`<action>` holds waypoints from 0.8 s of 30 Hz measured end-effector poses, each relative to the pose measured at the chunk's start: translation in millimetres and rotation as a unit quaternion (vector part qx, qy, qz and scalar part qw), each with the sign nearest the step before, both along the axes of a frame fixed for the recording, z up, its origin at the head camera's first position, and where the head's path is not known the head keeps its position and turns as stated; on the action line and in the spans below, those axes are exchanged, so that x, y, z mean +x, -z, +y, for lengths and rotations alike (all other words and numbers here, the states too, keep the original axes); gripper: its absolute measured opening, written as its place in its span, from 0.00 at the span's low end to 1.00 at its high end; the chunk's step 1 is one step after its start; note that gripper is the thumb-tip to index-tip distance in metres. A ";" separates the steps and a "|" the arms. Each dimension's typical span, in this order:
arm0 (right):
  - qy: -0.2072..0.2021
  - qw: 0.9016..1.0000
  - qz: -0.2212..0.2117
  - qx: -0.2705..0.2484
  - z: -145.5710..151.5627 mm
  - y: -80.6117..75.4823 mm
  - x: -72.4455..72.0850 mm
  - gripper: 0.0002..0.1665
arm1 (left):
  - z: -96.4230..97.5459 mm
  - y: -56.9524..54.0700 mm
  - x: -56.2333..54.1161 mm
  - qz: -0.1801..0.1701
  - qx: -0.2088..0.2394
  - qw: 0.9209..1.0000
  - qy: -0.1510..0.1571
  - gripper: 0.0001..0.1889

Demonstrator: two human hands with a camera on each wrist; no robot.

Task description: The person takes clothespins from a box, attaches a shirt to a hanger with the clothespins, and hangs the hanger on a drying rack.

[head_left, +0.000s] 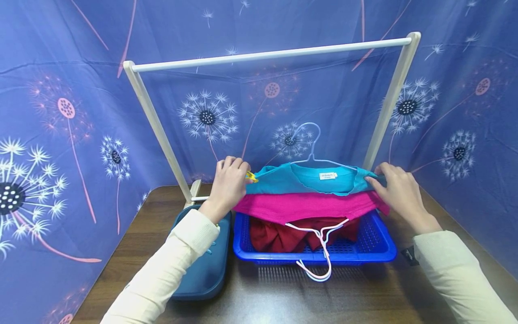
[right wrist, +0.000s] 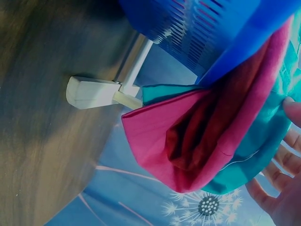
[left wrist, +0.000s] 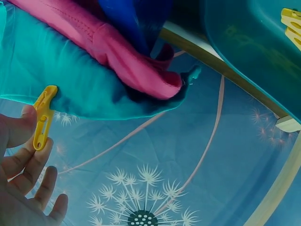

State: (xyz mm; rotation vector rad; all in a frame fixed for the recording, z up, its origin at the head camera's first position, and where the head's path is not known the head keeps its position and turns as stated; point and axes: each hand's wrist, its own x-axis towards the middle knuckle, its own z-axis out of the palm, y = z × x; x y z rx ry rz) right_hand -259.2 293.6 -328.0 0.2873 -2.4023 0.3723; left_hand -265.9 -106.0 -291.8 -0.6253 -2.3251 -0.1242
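A teal shirt (head_left: 275, 181) with a white neck label is on a pale hanger (head_left: 319, 137) whose hook points up. My left hand (head_left: 226, 180) pinches a yellow clothespin (left wrist: 43, 120) at the shirt's left shoulder; thumb and fingertips are on it in the left wrist view. At the other shoulder my right hand (head_left: 398, 191) pinches the teal cloth, thumb in front and fingers behind. A magenta garment (head_left: 307, 208) lies just below the shirt, over a blue basket (head_left: 315, 258). Dark red cloth (head_left: 271, 238) fills the basket's middle.
Pale hangers (head_left: 325, 245) hook over the basket's front. A white-barred rack (head_left: 271, 55) stands behind. At left is a dark teal tray (head_left: 202, 288) with yellow clothespins (left wrist: 292, 29). A small black object (head_left: 409, 255) lies by my right sleeve. Patterned cloth surrounds the wooden table (head_left: 279, 306).
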 end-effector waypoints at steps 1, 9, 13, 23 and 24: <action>-0.001 1.000 -0.001 -0.002 0.1 0.0 0.3 0.16 | -0.4 0.4 -0.3 0.002 0.000 1.000 0.000 0.11; -0.007 1.000 0.005 0.005 4.0 1.3 0.3 0.14 | -4.4 1.9 -1.3 -0.001 -0.001 1.000 -0.007 0.13; 0.002 1.000 0.009 0.002 7.4 3.2 -0.5 0.14 | -6.9 2.8 -1.2 -0.004 0.004 1.000 -0.008 0.13; 0.036 0.999 0.009 -0.021 15.0 8.9 -2.0 0.14 | -11.9 4.8 0.1 -0.019 0.009 1.000 -0.009 0.13; 0.035 0.999 0.013 -0.019 15.2 9.6 -2.4 0.13 | -12.4 5.2 0.0 -0.020 0.010 1.000 -0.008 0.13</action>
